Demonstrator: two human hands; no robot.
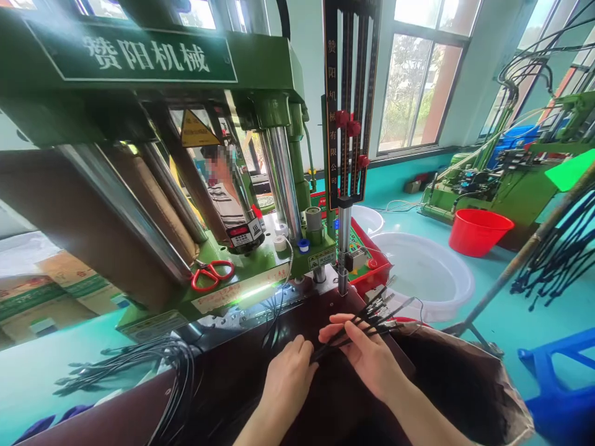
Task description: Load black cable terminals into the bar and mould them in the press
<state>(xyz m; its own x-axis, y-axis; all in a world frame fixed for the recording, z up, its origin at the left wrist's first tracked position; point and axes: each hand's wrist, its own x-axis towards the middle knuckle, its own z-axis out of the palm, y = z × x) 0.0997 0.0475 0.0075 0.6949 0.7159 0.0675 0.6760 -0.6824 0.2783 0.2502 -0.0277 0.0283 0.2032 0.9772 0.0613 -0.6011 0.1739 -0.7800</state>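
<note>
My left hand (289, 371) is closed over the near end of a bunch of black cables (379, 317), just above the dark brown tabletop (232, 378). The curled fingers hide most of what lies inside them. To its right, my right hand (367, 356) has its thumb and fingers around the same bunch. The cables' loose ends fan out up and to the right, past the fingertips. A few more black cables (275, 316) hang over the lit front edge of the green press (260, 52), ahead of my left hand.
Red-handled scissors (212, 275) lie on the press bed. A looped cable bundle (179, 365) drapes over the table's left side. An open-topped bag (504, 378) stands at the right, near a white tub (425, 272), a red bucket (478, 232) and a blue stool (562, 378). Cables (558, 260) hang from a pole.
</note>
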